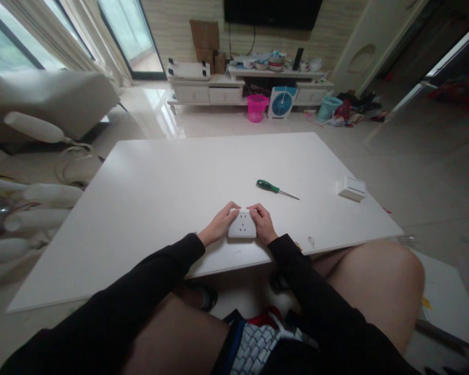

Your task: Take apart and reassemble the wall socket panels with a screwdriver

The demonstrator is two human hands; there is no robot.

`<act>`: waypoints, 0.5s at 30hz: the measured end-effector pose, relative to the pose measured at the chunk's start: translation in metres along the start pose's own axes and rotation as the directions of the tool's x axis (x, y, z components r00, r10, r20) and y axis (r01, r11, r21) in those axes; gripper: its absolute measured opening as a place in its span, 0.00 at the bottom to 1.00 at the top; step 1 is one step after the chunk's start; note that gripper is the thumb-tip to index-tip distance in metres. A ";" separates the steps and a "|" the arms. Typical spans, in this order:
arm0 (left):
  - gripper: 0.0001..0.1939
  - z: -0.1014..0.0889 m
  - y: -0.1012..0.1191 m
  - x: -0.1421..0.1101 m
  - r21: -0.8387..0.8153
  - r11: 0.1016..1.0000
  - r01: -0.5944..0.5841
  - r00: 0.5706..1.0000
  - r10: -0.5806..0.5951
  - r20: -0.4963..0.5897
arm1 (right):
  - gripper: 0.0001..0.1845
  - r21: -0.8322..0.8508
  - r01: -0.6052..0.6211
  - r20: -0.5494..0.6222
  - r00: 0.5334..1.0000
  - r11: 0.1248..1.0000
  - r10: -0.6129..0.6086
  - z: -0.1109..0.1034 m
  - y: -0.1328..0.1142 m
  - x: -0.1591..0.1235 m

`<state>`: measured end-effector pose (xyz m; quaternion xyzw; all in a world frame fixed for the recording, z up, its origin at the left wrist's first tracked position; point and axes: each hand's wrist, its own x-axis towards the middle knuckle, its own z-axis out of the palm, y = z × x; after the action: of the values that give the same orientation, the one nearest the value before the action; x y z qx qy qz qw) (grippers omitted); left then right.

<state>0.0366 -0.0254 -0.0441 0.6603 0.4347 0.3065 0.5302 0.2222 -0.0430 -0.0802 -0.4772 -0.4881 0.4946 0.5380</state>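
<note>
Left hand (221, 223) and right hand (263, 221) both grasp a white, square plastic wall socket with dark slots (242, 226), one at its 10 o'clock corner and the other at its 2 o'clock corner, thumbs at the edges and index fingers bent over the far side. Its slotted face is turned up towards the wearer, and it sits over the near edge of a broad, glossy white tabletop (172, 182); whether its underside touches the surface I cannot tell. From the socket, at 2 o'clock and just beyond the right hand, lies a screwdriver with a green handle and thin metal shaft (276, 189), its tip pointing to about 4 o'clock. Further out, between 2 and 3 o'clock, a small white box-shaped piece (352, 188) rests near the table's right edge. Between 3 and 4 o'clock is a small pale scrap (311, 241), too blurred to identify. Past the table, a bright pink perforated basket (257, 109) stands on the floor at 12 o'clock, with a blue-and-white box fan (282, 103) beside it towards 1 o'clock, before a long white cabinet (193, 95). Out at 10 o'clock is a pale sofa (50, 96).
</note>
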 end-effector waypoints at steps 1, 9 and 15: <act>0.20 0.000 0.000 0.000 0.000 1.000 0.004 1.000 -0.004 0.004 | 0.21 0.001 0.000 0.002 1.000 1.000 0.000 0.000 0.000 0.000; 0.20 0.000 -0.003 -0.001 0.009 1.000 0.003 1.000 -0.004 0.019 | 0.20 0.013 0.010 0.001 1.000 1.000 -0.010 -0.001 0.000 0.001; 0.19 -0.001 0.002 0.000 0.031 1.000 0.003 1.000 -0.003 -0.003 | 0.20 0.023 0.024 -0.026 0.999 0.999 -0.023 -0.002 0.001 0.002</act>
<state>0.0361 -0.0249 -0.0415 0.6673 0.4414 0.2999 0.5195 0.2241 -0.0411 -0.0807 -0.4716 -0.4810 0.4877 0.5553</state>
